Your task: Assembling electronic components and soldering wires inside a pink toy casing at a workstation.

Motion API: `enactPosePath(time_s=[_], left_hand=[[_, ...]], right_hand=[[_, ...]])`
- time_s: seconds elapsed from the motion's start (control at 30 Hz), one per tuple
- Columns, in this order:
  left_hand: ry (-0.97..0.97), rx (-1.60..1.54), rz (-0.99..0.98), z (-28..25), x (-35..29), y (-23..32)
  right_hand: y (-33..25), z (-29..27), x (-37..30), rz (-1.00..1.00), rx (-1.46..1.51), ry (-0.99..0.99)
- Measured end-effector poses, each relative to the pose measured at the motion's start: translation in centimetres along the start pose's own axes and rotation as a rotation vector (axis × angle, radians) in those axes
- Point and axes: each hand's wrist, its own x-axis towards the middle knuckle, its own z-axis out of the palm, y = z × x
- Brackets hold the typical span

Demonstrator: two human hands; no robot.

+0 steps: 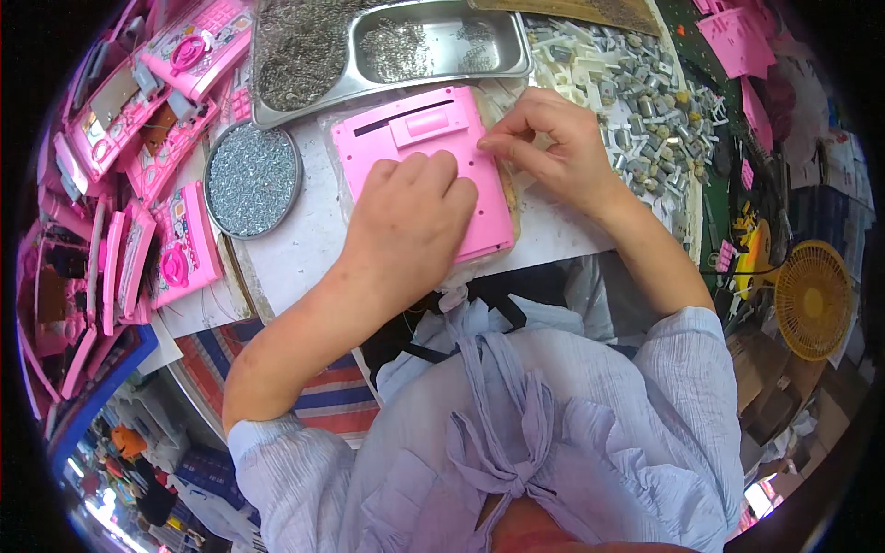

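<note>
Pink casing lying flat on the worktop, in front of the person. Stack of pink shells to its left; steel tray of small metal pieces just beyond; heap of grey and white parts at right. Hands apart: left hand curled on the casing's face, fingertips hidden; right hand by its right edge, can't tell if gripping anything. Round dish of silvery bits between shells and casing
</note>
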Motion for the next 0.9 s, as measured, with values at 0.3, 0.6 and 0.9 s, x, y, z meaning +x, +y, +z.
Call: enactPosePath(time_s=[0.3, 0.6, 0.9], left_hand=[[-0.162, 0.18, 0.103, -0.7, 1.1, 1.7], [-0.249, 0.161, 0.027, -2.7, 0.6, 2.0], [0.159, 0.068, -0.692, -5.1, -8.0, -10.6]], right_hand=[[-0.4, -0.5, -0.5, 0.033, 0.055, 0.018], [-0.4, 0.8, -0.7, -0.102, -0.04, -0.012], [-0.2, 2.0, 0.2, -0.466, -0.189, 0.058]])
